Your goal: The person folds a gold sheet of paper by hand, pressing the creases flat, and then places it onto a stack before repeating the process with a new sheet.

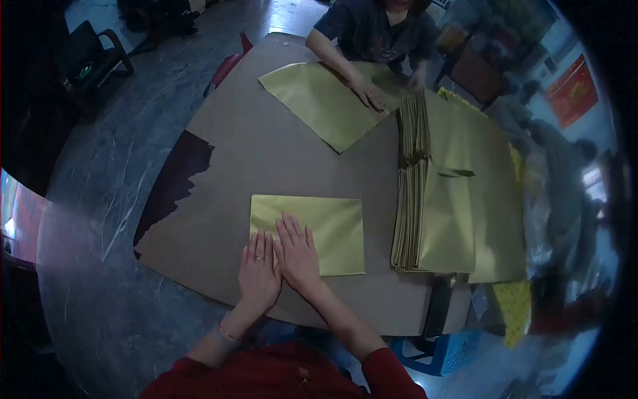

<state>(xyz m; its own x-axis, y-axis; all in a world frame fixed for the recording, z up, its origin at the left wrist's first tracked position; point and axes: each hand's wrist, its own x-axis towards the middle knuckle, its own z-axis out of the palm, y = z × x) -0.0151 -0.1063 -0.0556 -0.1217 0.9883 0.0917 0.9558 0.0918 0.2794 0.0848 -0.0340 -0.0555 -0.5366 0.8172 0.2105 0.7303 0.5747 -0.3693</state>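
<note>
A rectangular piece of gold sheet (339, 236), apparently folded, lies flat on the brown tabletop in front of me. My left hand (260, 269) rests on its lower left edge, fingers extended and a ring on one of them. Close beside it, my right hand (298, 256) lies flat with fingers stretched over the left part of the gold piece. Neither hand grips anything. To the right stands a thick stack of folded gold sheets (448, 226), its folded edges facing left.
Across the table (266, 156), a person in a dark top presses a hand on a larger gold sheet (325, 100). A dark strap-like object (436, 306) hangs at the front edge, above a blue stool (438, 356). Yellow patterned material (513, 309) lies at right.
</note>
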